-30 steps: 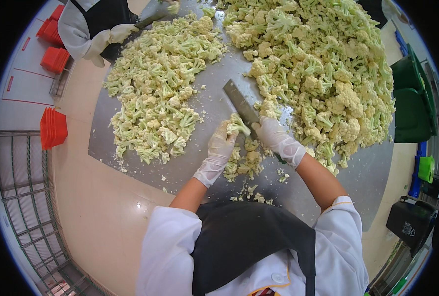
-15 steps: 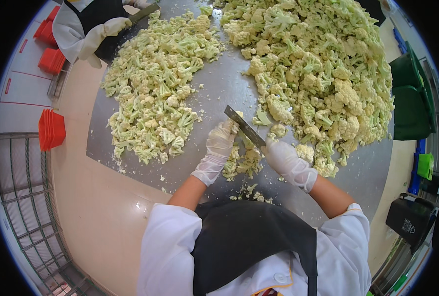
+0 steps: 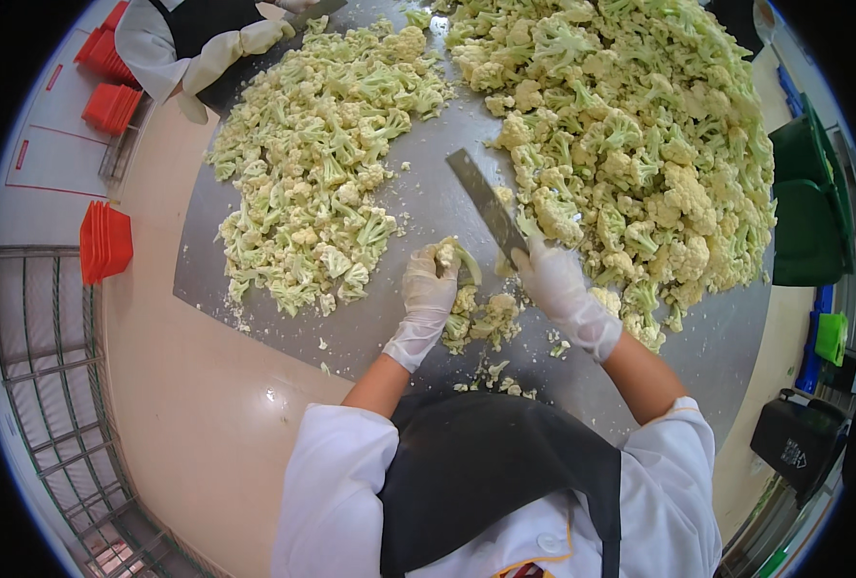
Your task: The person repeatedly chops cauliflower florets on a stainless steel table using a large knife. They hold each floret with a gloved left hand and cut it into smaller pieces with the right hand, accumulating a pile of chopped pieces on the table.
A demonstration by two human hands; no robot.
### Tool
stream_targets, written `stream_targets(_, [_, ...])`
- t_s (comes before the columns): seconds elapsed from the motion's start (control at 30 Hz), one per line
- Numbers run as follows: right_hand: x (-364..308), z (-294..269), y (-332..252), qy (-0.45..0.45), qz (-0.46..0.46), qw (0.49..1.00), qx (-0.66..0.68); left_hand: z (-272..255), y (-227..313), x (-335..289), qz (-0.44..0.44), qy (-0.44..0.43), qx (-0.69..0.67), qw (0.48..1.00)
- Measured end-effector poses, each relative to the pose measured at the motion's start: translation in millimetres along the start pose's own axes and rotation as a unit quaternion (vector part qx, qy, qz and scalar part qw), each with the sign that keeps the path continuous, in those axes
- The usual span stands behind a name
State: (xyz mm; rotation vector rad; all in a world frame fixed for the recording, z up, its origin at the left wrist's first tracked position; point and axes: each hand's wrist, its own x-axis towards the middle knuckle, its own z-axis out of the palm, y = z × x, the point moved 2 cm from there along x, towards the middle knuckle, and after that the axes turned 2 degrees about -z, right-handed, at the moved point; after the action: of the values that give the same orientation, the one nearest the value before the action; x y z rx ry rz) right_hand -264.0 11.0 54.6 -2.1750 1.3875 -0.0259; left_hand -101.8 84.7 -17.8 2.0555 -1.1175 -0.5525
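Observation:
My gloved left hand [image 3: 430, 289] is closed around a cauliflower floret [image 3: 458, 258] whose pale green stalk sticks out to the right. In my gloved right hand [image 3: 558, 284] is a broad-bladed knife [image 3: 486, 202], its blade pointing up and to the left, apart from the floret. Several cut pieces [image 3: 486, 323] lie on the metal table [image 3: 447, 164] between my hands. To the left spreads a pile of small florets [image 3: 317, 193]. A taller heap of larger cauliflower pieces [image 3: 630, 144] covers the table's right side.
Across the table at upper left, a co-worker's gloved hand [image 3: 255, 37] is near another knife [image 3: 317, 13]. Red bins [image 3: 105, 241] stand at left. Green bins [image 3: 808, 222] and a black bin [image 3: 799, 438] are at right. Small crumbs lie near my apron [image 3: 491, 380].
My right hand has lifted the knife away from the left hand, and the blade now points further away. The left hand, with the floret, has come slightly nearer to me.

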Motion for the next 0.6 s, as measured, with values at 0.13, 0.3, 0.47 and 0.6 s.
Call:
stream_targets(0.13, [-29,8,-1,-0.054,-0.05,0.997,-0.033,-7,-4,-6,0.036,-0.012,0.151,0.988])
stream_targets(0.3, [-24,15,-3,-0.098,-0.055,0.993,-0.043,-10,-9,-2,0.132,-0.056,0.209,0.967])
stream_targets(0.47, [4,21,-17,-0.16,-0.08,0.981,-0.075,-9,-10,0,0.165,-0.074,0.228,0.957])
stream_targets(0.6, [22,36,-41,-0.139,-0.081,0.98,-0.117,-12,-10,-3,0.189,-0.039,0.251,0.948])
